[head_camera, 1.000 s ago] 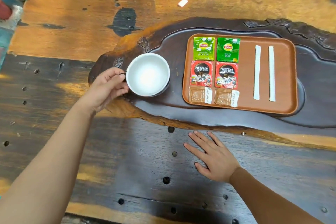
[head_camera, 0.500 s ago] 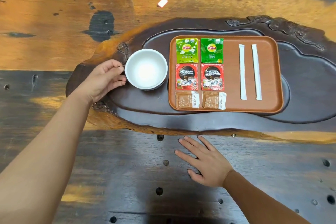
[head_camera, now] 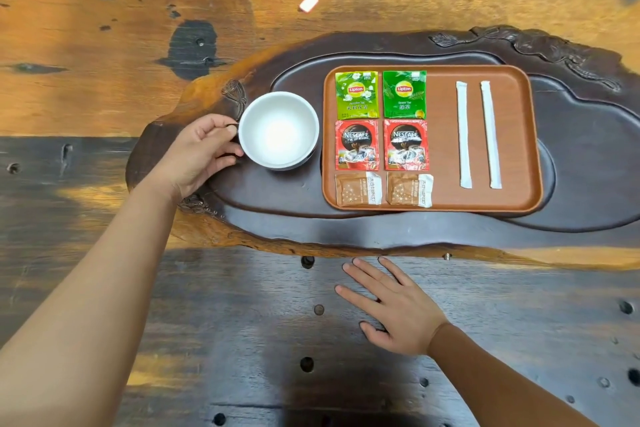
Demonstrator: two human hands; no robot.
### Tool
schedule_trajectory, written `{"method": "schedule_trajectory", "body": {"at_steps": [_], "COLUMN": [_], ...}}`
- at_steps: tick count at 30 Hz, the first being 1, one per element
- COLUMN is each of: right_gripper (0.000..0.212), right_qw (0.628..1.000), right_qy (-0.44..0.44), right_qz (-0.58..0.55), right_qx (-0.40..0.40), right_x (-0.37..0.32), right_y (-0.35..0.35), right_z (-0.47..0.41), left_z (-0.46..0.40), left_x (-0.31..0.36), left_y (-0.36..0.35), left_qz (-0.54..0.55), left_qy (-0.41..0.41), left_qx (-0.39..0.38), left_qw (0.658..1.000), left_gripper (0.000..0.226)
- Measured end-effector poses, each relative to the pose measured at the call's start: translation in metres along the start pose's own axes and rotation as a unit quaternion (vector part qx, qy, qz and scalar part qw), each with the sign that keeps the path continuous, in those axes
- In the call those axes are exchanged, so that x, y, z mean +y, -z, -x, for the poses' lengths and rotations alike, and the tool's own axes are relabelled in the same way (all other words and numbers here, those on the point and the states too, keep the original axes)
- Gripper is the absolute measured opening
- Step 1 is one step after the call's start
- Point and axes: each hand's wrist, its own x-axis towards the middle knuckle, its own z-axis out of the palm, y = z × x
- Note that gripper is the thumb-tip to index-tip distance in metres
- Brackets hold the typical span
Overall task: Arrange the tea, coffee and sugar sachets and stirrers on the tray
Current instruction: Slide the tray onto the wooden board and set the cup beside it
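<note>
A brown tray (head_camera: 443, 198) lies on the dark carved tea board (head_camera: 588, 156). In its left half sit two green Lipton tea sachets (head_camera: 356, 95), below them two red Nescafe coffee sachets (head_camera: 356, 145), and at the front two brown sugar sachets (head_camera: 358, 189). Two white wrapped stirrers (head_camera: 464, 134) lie parallel in the tray's right half. Left of the tray stands a white cup (head_camera: 278, 130); my left hand (head_camera: 201, 152) grips its handle. Flat on the table near me rests my right hand (head_camera: 391, 308), fingers spread and holding nothing.
A small white scrap (head_camera: 308, 3) lies on the orange wooden table (head_camera: 104, 45) behind the tea board. The dark near part of the table has several round holes (head_camera: 306, 364).
The view has shifted, so everything sits further left in the frame. My left hand still holds the cup beside the tray, and my right hand stays flat on the table.
</note>
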Motion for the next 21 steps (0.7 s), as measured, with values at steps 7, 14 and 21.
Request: {"method": "schedule_trajectory", "body": {"at_steps": [7, 14, 21], "right_gripper": [0.065, 0.063, 0.053], "right_qw": [1.000, 1.000, 0.999], "right_qy": [0.008, 0.007, -0.023], "right_qz": [-0.001, -0.001, -0.016], "right_qx": [0.014, 0.012, -0.019], "right_x": [0.001, 0.000, -0.010], "right_y": [-0.004, 0.002, 0.025], "right_z": [0.000, 0.003, 0.001], "left_z": [0.013, 0.092, 0.165], "left_x": [-0.004, -0.040, -0.079], "left_y": [0.003, -0.030, -0.094], "left_qz": [0.012, -0.061, -0.332], "left_qy": [0.021, -0.118, -0.121], "left_qx": [0.086, 0.371, 0.189], "left_qw": [0.996, 0.919, 0.916], "left_gripper": [0.014, 0.020, 0.023]}}
